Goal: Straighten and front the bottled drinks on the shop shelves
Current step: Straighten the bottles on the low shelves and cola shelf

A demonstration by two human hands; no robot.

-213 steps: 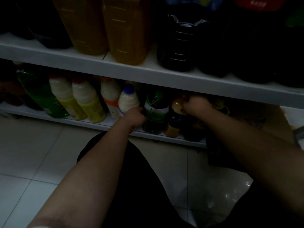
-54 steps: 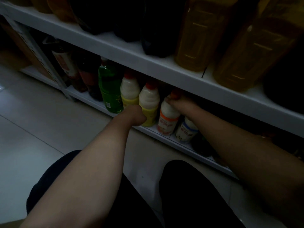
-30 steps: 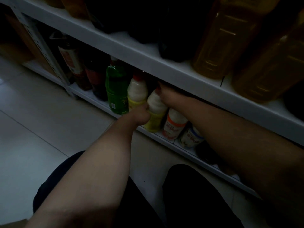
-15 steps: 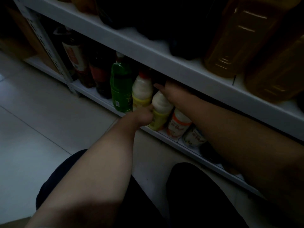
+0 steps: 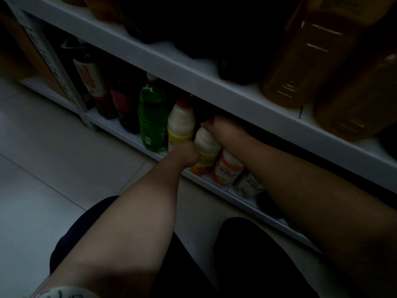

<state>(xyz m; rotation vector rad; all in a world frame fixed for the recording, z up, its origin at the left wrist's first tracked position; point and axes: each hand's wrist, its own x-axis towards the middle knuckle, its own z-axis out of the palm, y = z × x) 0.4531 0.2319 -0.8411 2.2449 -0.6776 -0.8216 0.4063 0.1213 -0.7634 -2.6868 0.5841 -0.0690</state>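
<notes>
On the bottom shelf (image 5: 120,131) stands a row of bottles. A white milky bottle with a yellow label (image 5: 206,148) leans out of the row. My left hand (image 5: 186,155) is closed around its lower body, and my right hand (image 5: 223,131) grips its red-capped top. To its left stand another yellow-label bottle (image 5: 180,125) and a green bottle (image 5: 151,119). To its right are an orange-label bottle (image 5: 227,168) and a blue-label bottle (image 5: 247,186), partly hidden by my right forearm.
Dark bottles (image 5: 120,104) fill the shelf's left end beside a perforated metal upright (image 5: 51,61). The upper shelf (image 5: 193,76) carries large amber jugs (image 5: 311,54) and dark bottles. Pale tiled floor (image 5: 53,168) lies below; my dark-clothed knees are at the bottom.
My right hand moved from the orange-label bottle's cap to the top of the second yellow-label bottle. My left hand stays on that bottle's lower part. The view drifted slightly.
</notes>
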